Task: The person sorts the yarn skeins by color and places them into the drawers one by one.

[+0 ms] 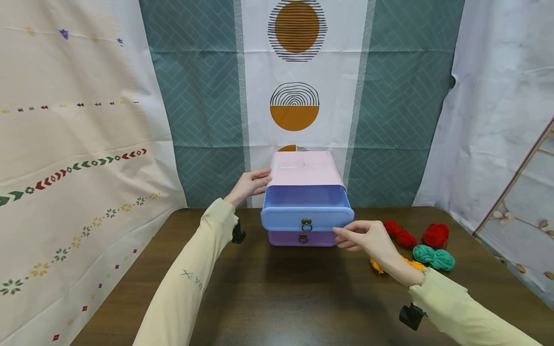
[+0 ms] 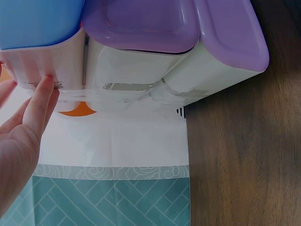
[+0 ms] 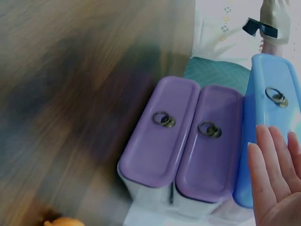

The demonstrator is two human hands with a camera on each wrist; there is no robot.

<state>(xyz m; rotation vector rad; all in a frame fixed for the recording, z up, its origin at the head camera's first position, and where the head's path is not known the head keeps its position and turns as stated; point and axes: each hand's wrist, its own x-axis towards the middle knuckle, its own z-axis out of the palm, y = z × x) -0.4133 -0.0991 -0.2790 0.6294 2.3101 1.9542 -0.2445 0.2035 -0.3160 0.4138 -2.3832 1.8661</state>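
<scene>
A small chest of drawers [image 1: 305, 168] with a pink top section stands at the back of the table. Its blue top drawer [image 1: 281, 219] is pulled out, and the part of its inside that shows is bare. Two purple drawers [image 3: 153, 141] below are closed; each drawer front carries a bronze ring pull [image 3: 275, 96]. My left hand [image 1: 251, 185] touches the left side of the pink casing [image 2: 61, 61] with extended fingers. At the lower right corner of the blue drawer front is my right hand [image 1: 365, 236], its fingers [image 3: 273, 160] straight and overlapping the blue front.
Right of the chest lie two red yarn skeins [image 1: 435, 236], a teal skein [image 1: 434, 257] and orange yarn [image 1: 376, 265], partly behind the right wrist. The dark wooden table [image 1: 277, 298] stretches toward me. Patterned cloth [image 1: 199, 96] hangs close behind the chest.
</scene>
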